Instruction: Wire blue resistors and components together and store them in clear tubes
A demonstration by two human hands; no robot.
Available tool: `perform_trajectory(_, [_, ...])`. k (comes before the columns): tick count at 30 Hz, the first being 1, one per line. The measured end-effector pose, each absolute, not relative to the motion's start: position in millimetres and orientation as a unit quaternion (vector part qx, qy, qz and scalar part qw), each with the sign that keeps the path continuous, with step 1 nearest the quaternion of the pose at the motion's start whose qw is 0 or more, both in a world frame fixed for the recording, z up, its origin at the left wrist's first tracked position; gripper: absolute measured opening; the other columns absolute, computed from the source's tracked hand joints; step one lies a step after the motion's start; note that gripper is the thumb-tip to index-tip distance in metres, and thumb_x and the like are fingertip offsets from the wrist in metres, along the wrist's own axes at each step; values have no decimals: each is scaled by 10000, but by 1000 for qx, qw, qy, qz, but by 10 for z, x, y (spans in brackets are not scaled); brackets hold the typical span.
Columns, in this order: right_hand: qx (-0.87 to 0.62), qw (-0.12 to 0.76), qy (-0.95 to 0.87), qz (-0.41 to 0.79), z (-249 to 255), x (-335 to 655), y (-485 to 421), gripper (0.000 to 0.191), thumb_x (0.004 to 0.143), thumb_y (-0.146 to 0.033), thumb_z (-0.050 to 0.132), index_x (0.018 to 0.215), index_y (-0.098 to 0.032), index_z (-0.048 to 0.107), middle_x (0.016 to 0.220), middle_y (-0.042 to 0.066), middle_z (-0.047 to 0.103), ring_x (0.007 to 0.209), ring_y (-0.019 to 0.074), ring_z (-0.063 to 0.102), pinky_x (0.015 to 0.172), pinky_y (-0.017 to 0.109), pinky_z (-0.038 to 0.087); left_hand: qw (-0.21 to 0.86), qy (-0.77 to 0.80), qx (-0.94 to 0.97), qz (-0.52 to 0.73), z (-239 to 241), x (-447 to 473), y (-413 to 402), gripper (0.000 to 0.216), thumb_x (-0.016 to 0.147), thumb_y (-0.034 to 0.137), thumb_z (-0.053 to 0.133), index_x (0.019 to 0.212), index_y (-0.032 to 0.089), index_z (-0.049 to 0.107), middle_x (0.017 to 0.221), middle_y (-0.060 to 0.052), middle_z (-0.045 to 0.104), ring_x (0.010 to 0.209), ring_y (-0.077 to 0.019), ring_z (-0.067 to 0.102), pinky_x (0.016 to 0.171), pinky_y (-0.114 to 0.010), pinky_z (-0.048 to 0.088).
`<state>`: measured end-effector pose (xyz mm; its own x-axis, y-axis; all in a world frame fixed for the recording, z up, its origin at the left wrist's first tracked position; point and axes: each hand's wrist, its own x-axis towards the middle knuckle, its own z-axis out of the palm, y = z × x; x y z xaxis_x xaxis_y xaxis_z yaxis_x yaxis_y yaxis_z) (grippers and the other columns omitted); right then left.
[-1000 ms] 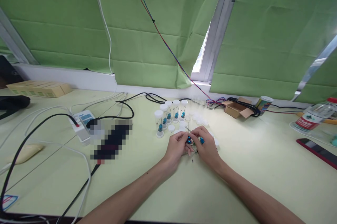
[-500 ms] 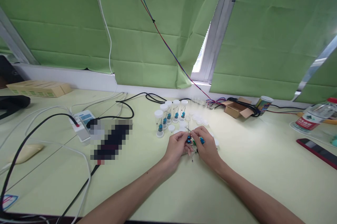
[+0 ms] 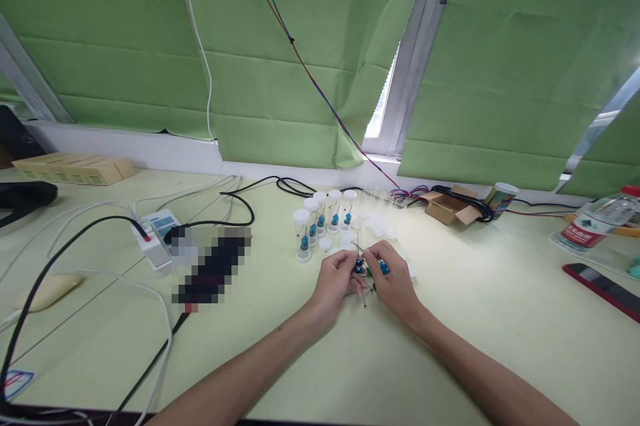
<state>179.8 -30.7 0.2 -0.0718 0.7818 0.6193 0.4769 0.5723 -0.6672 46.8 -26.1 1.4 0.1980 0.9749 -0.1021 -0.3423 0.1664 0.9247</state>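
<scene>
My left hand [image 3: 336, 279] is closed in a pinch on a small dark-blue shiny piece [image 3: 359, 266], which looks like beads on a thin metal pin rising from the fingertips. Right beside it, my right hand [image 3: 393, 276] has its thumb and fingers pinched together near the thin pin; what lies between the fingertips is too small to tell. A brighter blue piece [image 3: 384, 267] shows at the right hand's fingers, with a bit of green beside it. Loose thin pins [image 3: 365, 305] with dark heads lie on the table below. Beyond the hands stand several clear capped tubes [image 3: 303, 236] holding blue pieces and pins.
White round caps [image 3: 325, 244] lie behind my hands. An open cardboard box [image 3: 450, 205], a printed can [image 3: 501, 199], a water bottle [image 3: 597, 219] and a phone [image 3: 603, 289] are to the right. A power strip [image 3: 156, 243] with cables [image 3: 170, 293] occupies the left.
Almost nothing differs. Both hands stay together in the same place, with only a slight shift of the right fingers.
</scene>
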Motion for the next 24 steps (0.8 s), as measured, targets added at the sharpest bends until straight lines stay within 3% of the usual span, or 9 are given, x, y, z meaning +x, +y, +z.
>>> perform_trajectory(24, [-454,506,-719,149,-44,1808,-290,253,976,-293,450,759,-208,548,751,13,552,697,164,527,649,287,410,655,393,413,496,23,473,-258,333,727,458,706,771,141,616,624,15,552,475,-104,581,407,-195,439])
